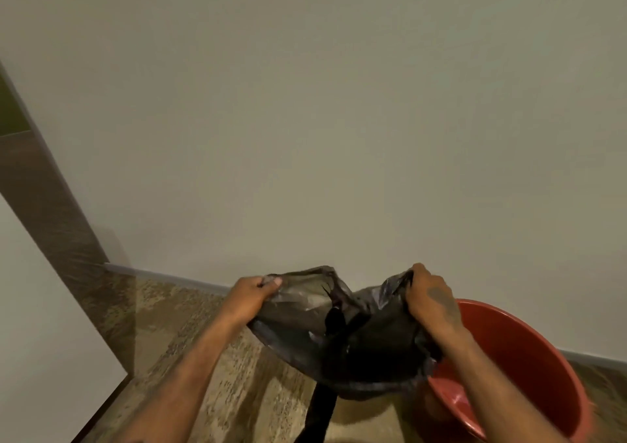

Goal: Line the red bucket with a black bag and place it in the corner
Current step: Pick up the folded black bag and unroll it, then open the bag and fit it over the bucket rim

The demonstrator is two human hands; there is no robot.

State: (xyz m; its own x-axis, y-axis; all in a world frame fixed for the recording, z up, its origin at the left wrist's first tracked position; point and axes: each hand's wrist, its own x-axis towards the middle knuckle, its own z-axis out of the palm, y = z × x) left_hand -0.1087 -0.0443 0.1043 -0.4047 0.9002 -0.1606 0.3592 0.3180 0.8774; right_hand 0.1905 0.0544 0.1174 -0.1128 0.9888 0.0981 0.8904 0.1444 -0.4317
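Hands stretch the black bag (334,327) open at 6 o'clock: the left hand (249,295) pinches its left rim, the right hand (432,298) grips its right rim. Below them at 4 o'clock, the red bucket (529,361) sits on the speckled floor (190,323) near the wall (305,120), the bag's lower part overlapping its rim

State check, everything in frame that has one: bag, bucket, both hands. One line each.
black bag: held in the air, mouth stretched open between both hands, not in the bucket.
red bucket: upright on the floor by the wall, unlined, nothing visible inside.
left hand: shut on the bag's left edge.
right hand: shut on the bag's right edge, above the bucket.
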